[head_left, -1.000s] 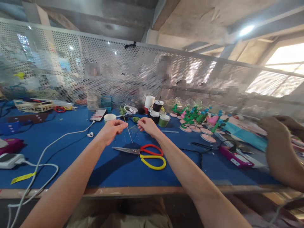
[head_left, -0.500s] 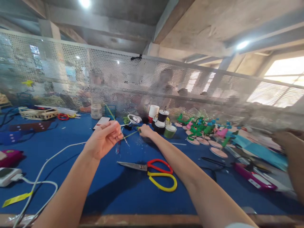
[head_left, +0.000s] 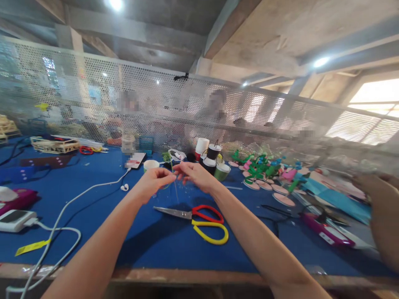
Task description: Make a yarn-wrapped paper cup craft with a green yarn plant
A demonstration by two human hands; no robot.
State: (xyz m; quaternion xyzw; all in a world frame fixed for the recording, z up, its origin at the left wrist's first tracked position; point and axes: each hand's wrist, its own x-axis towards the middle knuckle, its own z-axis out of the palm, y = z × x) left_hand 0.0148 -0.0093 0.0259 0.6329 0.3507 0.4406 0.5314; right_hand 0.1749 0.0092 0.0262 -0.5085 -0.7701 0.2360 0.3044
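Note:
My left hand [head_left: 157,179] is closed in a pinch on a thin green strand [head_left: 171,156], its thumb and forefinger pointing right. Close beside it, my right hand [head_left: 195,174] pinches at the same strand with its fingertips, the other fingers loosely curled. From between the hands a fine pale thread hangs toward the table; its exact hold is hard to make out. Below both hands lies a pair of scissors [head_left: 177,212], blades to the left, with one red and one yellow handle loop. A small pale tub [head_left: 151,165] stands just behind my left hand.
Stacked small tubs [head_left: 209,166] stand behind my right hand. Several green figures on pink discs [head_left: 262,174] fill the right back. A white cable [head_left: 93,192] and power bank [head_left: 17,220] lie left. Another person's arm [head_left: 383,216] reaches in at the right.
My hands have come together from apart, the left moving right and the right now beside it. The strand no longer stretches between them. The small tub behind my left hand has come into sight.

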